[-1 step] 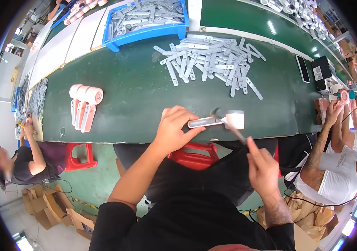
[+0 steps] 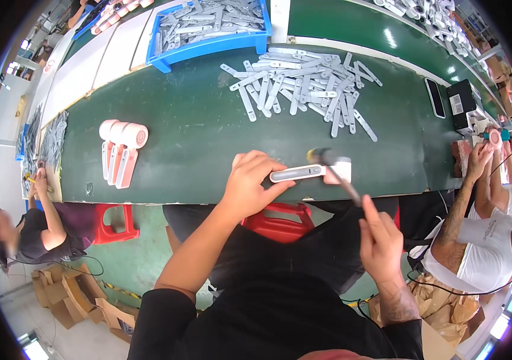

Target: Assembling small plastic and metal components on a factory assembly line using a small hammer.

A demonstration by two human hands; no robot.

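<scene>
My left hand [image 2: 247, 186] grips the handle end of a pale pink hair dryer [image 2: 344, 171], which lies on its side near the front edge of the green table. A grey strip [image 2: 296, 173] sits in the dryer's handle. My right hand [image 2: 382, 243] is closed round a hammer [image 2: 328, 157], whose dark and yellowish head is raised over the dryer. The hammer partly covers the dryer's barrel, and it is slightly blurred. Whether it touches the dryer I cannot tell.
Several grey strips [image 2: 298, 81] lie heaped at the table's far middle. More fill a blue bin [image 2: 211, 42] behind. Three pink hair dryers [image 2: 125, 135] lie in a row at left. A phone [image 2: 434, 98] and a black box [image 2: 467, 108] are at right. People work at both sides.
The hammer's head has come up and away from the handle, and its blur is less. The grey strip is now plainer to see. My left hand and the dryer have hardly moved.
</scene>
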